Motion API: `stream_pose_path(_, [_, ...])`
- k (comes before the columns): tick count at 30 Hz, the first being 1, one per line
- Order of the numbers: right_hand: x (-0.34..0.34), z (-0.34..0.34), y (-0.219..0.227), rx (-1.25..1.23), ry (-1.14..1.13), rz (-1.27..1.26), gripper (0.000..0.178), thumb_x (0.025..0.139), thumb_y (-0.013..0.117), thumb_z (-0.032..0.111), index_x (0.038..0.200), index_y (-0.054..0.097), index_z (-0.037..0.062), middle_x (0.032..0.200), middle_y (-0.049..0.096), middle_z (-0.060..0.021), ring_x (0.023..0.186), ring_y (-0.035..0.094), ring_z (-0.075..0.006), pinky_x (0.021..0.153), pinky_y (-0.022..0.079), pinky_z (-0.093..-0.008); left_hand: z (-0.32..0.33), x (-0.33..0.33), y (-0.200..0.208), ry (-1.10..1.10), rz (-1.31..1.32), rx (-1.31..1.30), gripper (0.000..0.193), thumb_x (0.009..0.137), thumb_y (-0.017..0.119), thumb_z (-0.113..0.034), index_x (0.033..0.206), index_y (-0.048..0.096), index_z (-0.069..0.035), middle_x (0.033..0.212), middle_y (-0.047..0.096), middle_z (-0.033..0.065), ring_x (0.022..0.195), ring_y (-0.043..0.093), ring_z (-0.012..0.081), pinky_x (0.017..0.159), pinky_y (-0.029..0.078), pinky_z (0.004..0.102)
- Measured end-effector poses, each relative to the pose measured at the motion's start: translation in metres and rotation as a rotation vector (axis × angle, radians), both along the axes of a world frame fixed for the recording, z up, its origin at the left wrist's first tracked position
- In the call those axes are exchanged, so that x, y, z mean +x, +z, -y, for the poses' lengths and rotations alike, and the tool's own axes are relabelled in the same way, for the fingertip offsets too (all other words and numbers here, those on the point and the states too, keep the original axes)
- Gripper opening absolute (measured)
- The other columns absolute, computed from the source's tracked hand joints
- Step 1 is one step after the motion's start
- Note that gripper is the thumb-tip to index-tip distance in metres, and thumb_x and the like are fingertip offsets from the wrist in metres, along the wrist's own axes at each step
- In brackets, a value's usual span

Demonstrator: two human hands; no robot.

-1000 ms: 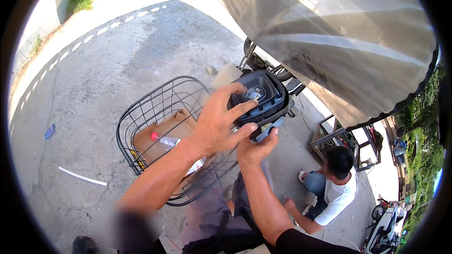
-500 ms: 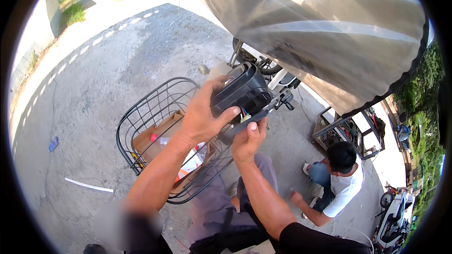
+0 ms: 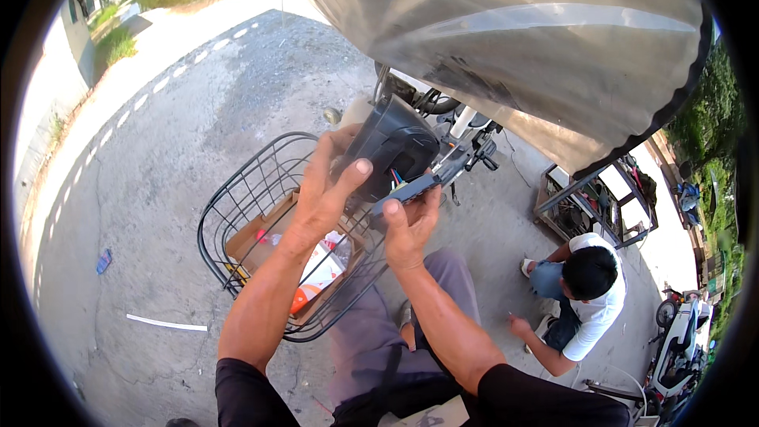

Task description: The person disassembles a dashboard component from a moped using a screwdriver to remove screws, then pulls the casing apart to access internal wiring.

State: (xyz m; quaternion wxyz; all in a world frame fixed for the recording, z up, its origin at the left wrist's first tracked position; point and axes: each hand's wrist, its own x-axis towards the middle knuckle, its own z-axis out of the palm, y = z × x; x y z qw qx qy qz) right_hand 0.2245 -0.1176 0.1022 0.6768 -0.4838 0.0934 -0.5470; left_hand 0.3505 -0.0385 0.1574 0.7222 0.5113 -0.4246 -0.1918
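Note:
My left hand [image 3: 322,190] grips the side of a black plastic housing [image 3: 386,136], its thumb on the near face. The housing is tilted, and its hollow opening shows. Pinched between the thumb and fingers of my right hand [image 3: 411,231] is a flat dark grey panel [image 3: 423,185], just below the housing and partly apart from it. Thin coloured wires [image 3: 397,179] run between the two. Below and to the left of my hands is a black wire basket [image 3: 207,247]; a cardboard box [image 3: 237,247] inside it holds a white and orange package [image 3: 320,270].
A large grey canopy [image 3: 514,55] hangs over a parked vehicle [image 3: 466,122] ahead. A person [image 3: 597,292] in a white shirt crouches at the right, near a metal-framed cart [image 3: 565,209]. Another two-wheeler [image 3: 676,348] stands farther right. A white strip [image 3: 166,323] lies on the concrete.
The housing has tipped more upright and turned, showing more of its hollow side. Both hands have shifted slightly, and the panel sits farther from the housing. The view has swung a little.

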Motion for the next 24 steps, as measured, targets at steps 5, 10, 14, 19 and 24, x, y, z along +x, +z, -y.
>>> stream_pose_path(5, [-0.001,-0.001,0.001,-0.040,0.028,-0.066,0.092,0.082,0.091,0.022,0.152,0.035,0.0014,0.135,0.051,-0.0075,0.127,0.052,-0.0204,0.111,0.043,-0.0355,0.002,0.012,-0.001,0.096,0.035,0.060,0.055,0.108,0.057,-0.049,0.130,0.066,0.002,0.106,0.073,0.0100,0.099,0.064,0.0162,0.089,0.051,0.0321])
stream_pose_path(10, [0.011,0.002,-0.004,-0.195,-0.042,-0.055,0.090,0.079,0.087,0.011,0.150,0.034,-0.0013,0.134,0.035,-0.0125,0.128,0.049,-0.0242,0.108,0.045,-0.0356,-0.003,0.020,-0.003,0.213,0.163,0.135,0.047,0.113,0.052,-0.044,0.122,0.067,-0.001,0.097,0.072,0.0056,0.089,0.061,0.0125,0.081,0.050,0.0300])
stream_pose_path(14, [0.011,0.004,-0.009,-0.398,-0.192,-0.222,0.089,0.071,0.088,0.011,0.147,0.042,-0.0008,0.133,0.037,-0.0161,0.124,0.050,-0.0310,0.103,0.049,-0.0386,-0.006,0.023,-0.006,0.296,0.177,0.199,0.042,0.117,0.044,-0.037,0.119,0.065,-0.001,0.094,0.070,0.0035,0.086,0.060,0.0096,0.079,0.049,0.0272])
stream_pose_path(19, [0.008,0.000,0.002,-0.487,-0.237,-0.302,0.094,0.071,0.090,0.008,0.150,0.039,-0.0021,0.136,0.036,-0.0156,0.125,0.052,-0.0284,0.102,0.051,-0.0383,-0.006,0.031,-0.019,0.302,0.178,0.176,0.043,0.119,0.040,-0.035,0.126,0.063,0.001,0.106,0.070,0.0062,0.094,0.063,0.0099,0.083,0.052,0.0269])
stream_pose_path(24, [0.015,-0.004,0.012,-0.552,-0.353,-0.312,0.092,0.069,0.092,0.015,0.148,0.046,0.0014,0.132,0.041,-0.0229,0.119,0.053,-0.0377,0.096,0.054,-0.0427,-0.001,0.037,-0.023,0.136,-0.149,0.019,0.041,0.118,0.043,-0.030,0.139,0.057,0.002,0.126,0.069,0.0106,0.113,0.067,0.0165,0.097,0.056,0.0320])
